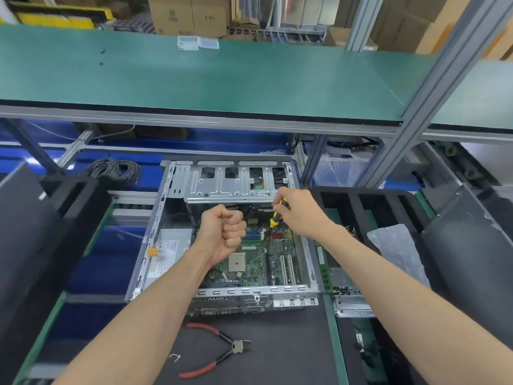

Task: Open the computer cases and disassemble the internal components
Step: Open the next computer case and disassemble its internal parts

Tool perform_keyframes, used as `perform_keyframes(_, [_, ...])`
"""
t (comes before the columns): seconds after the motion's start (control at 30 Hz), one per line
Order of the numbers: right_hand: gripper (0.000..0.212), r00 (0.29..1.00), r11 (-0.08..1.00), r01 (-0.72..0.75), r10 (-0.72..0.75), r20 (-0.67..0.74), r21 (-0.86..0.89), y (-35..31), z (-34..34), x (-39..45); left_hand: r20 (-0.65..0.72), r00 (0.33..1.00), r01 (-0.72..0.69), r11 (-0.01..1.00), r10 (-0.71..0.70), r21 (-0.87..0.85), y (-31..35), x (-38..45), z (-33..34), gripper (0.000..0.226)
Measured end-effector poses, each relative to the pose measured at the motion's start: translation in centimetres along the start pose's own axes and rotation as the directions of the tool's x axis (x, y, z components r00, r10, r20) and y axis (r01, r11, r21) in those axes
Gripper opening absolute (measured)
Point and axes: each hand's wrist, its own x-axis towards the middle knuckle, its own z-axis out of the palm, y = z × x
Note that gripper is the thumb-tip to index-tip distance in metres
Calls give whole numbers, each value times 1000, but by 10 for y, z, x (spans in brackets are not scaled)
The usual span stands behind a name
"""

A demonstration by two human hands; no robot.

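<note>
A dark mat [277,345] covered the bench nearest the person, and above it ran a long green shelf [222,79] on grey aluminium posts, with cardboard boxes [191,15] stacked behind in what looked like a warehouse. Two small clear plastic boxes [197,43] sat at the far edge of that shelf. The computer case [155,245] lay open on its side at the middle of the bench, its motherboard [258,265] exposed, a power supply [166,251] at its left and a metal drive cage [233,182] at its far end. Red-handled cutters [219,348] lay on the mat just in front of the case. A coil of grey cable [113,169] rested behind it to the left, and black foam trays [369,207] flanked it. The left hand [222,234] hovered over the board with fingers curled into a fist, holding nothing visible. The right hand [298,211] gripped a yellow-and-black screwdriver [276,218], tip pointing down toward the board; both forearms hid part of the board.
</note>
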Motion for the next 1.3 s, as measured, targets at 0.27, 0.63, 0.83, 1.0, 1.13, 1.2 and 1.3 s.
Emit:
perform_keyframes(0.27, [10,982,980,169,-176,66,105,-15,0,7,-247,927,-108,834,281,540,4,-5,-4,45])
perform_keyframes(0.63, [15,786,826,558,-558,265,82,-26,13,41,-39,712,42,13,701,999,-4,-12,-11,13])
perform_keyframes(0.83, [19,650,697,682,-716,253,220,-31,29,50,53,554,102,-131,831,986,23,-25,-21,11])
perform_keyframes(1.0, [17,535,595,738,-803,262,318,-43,48,48,-132,513,116,84,848,990,31,-29,-27,11])
perform_keyframes(1.13, [17,465,543,746,-839,284,386,-56,66,50,-254,398,25,266,882,964,31,-27,-34,12])
perform_keyframes(1.2, [17,425,511,752,-859,286,417,-62,75,52,-279,392,-21,312,877,950,33,-27,-36,12])
perform_keyframes(1.3, [17,385,475,755,-879,281,452,-68,89,53,-281,381,-21,312,881,950,36,-26,-41,15])
